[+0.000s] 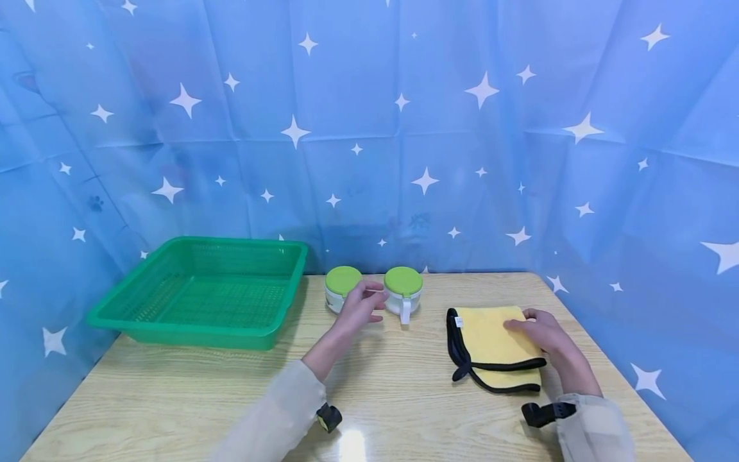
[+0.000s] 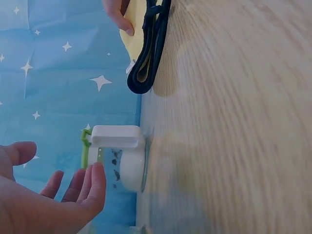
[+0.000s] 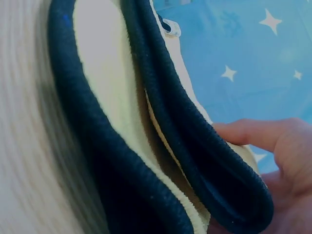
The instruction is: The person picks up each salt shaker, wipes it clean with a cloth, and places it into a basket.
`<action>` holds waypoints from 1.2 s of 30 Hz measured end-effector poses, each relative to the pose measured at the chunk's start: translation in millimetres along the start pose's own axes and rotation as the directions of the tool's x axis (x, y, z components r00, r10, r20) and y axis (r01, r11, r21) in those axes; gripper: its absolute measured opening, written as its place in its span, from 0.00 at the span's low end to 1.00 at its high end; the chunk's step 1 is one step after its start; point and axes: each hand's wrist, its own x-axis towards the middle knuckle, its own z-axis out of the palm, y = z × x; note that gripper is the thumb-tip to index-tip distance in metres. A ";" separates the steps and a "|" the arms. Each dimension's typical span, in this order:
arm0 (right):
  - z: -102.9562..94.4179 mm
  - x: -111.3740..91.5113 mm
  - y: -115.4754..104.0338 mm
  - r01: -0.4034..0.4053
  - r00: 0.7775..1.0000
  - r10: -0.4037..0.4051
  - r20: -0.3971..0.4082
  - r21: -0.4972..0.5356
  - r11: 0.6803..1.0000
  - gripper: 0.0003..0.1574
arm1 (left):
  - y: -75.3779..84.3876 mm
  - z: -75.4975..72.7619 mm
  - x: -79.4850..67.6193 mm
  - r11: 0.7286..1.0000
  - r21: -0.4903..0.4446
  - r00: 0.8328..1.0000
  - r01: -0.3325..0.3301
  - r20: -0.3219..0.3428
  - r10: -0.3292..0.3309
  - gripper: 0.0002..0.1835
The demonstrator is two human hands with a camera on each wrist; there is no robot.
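A yellow cloth (image 1: 491, 337) with black edging lies folded in layers at the right of the table. My right hand (image 1: 539, 330) grips its right side, thumb on top; the right wrist view shows the thumb against the yellow layers and the other fingers (image 3: 280, 195) partly hidden behind the fold. Two white jars with green lids stand near the back. My left hand (image 1: 360, 305) reaches between them, fingers spread and loosely bent, holding nothing. It overlaps the left jar (image 1: 342, 281) in the head view. Its fingertips are close to the right jar (image 1: 403, 282), whose white handle (image 2: 117, 136) faces me.
To the left, a green plastic basket (image 1: 265, 333) with mesh walls rests on the wooden table (image 1: 190, 398). A blue curtain (image 1: 358, 96) with white stars hangs behind the table and along its sides. Dark straps circle both sleeves at the wrists.
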 end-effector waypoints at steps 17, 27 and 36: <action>-0.7 -4.3 4.3 -0.020 1.000 0.017 0.024 0.143 0.990 0.59 | -16.8 19.8 6.1 0.991 0.038 0.989 0.130 0.063 -0.132 0.21; -0.4 -10.8 -3.2 0.014 1.000 -0.013 -0.011 0.159 0.987 0.41 | -24.4 28.7 10.8 0.980 0.043 0.969 0.193 0.148 -0.197 0.23; -1.7 -14.1 -6.1 0.010 0.999 -0.016 0.036 0.158 0.987 0.35 | -28.3 34.1 12.3 0.972 0.044 0.946 0.230 0.225 -0.234 0.23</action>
